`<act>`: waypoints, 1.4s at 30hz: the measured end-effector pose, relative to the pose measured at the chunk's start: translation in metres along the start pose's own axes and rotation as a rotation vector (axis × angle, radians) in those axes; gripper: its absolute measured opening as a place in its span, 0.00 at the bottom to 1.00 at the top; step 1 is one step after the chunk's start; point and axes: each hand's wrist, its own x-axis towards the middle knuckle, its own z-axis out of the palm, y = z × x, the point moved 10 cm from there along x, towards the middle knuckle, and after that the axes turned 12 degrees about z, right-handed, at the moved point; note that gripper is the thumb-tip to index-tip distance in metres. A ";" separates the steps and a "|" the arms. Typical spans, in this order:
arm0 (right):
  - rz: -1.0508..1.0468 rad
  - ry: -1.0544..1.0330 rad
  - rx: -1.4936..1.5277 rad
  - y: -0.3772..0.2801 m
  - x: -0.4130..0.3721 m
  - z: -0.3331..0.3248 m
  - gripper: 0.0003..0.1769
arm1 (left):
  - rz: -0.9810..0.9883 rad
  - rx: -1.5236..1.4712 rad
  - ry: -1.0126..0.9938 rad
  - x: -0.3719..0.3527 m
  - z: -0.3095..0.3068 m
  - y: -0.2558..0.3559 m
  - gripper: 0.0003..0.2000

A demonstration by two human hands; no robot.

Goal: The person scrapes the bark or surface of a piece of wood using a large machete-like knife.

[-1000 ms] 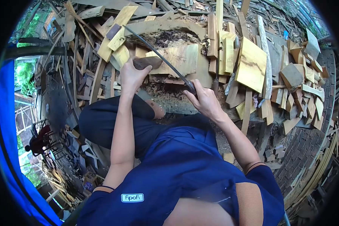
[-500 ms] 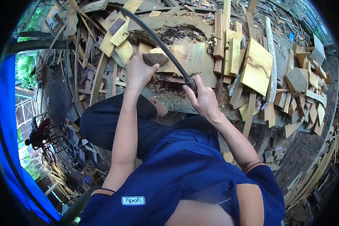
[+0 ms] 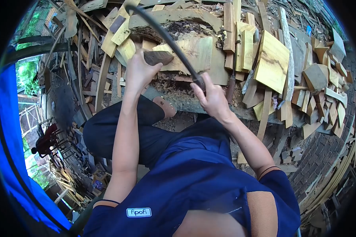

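Gripping a dark wood chunk (image 3: 159,57), the L hand (image 3: 137,75) is closed tight round its near end, thumb on top, fingers wrapped under. The chunk's pointed far end sticks out to the R over the slab (image 3: 194,53). Prob held by the near end so the fingers stay back from the cutting line and the free tip is what gets worked.

R hand (image 3: 213,98) is fisted round the handle of a long curved blade (image 3: 162,33), all fingers wrapped, no gap seen. The blade runs up and L from the fist, passing above the chunk and apart from it. Can't tell which edge faces down. Grip at the handle's very end prob gives max swing and reach.

Chunk sits above the log (image 3: 182,103), which lies across in front of the knee (image 3: 164,107). The log looks to serve as a block, w/ chips and shavings on top. Body is close in, arms fwd, so both hands work over it.

Offcuts (image 3: 320,91) and a yellow board (image 3: 272,61) are piled beyond and R of the log, well apart from both hands, prob tossed out of the work zone. Another person sits far L at the edge (image 3: 47,140), not involved.
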 end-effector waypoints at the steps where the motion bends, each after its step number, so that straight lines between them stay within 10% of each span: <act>1: 0.089 -0.046 -0.139 0.024 0.004 0.014 0.22 | 0.002 0.003 0.004 -0.001 0.000 -0.001 0.25; 6: 0.239 -0.148 -0.218 0.051 0.010 0.014 0.24 | 0.053 -0.062 0.043 -0.007 -0.005 0.000 0.25; 11: -0.075 0.071 -0.028 -0.031 -0.001 -0.020 0.17 | 0.044 -0.006 0.054 -0.013 -0.002 -0.019 0.26; 18: 0.043 -0.061 -0.272 0.050 0.011 0.026 0.20 | 0.046 -0.050 0.092 -0.010 -0.005 -0.017 0.26; 25: -0.178 0.087 -0.050 -0.043 -0.002 -0.014 0.20 | 0.009 -0.031 0.098 -0.020 -0.009 -0.014 0.24; 33: 0.149 -0.043 -0.375 0.070 0.023 0.016 0.19 | -0.037 -0.240 0.114 -0.030 -0.003 -0.027 0.24; 42: -0.105 0.066 -0.219 -0.016 -0.001 0.001 0.18 | 0.036 -0.116 0.061 -0.024 -0.003 -0.015 0.25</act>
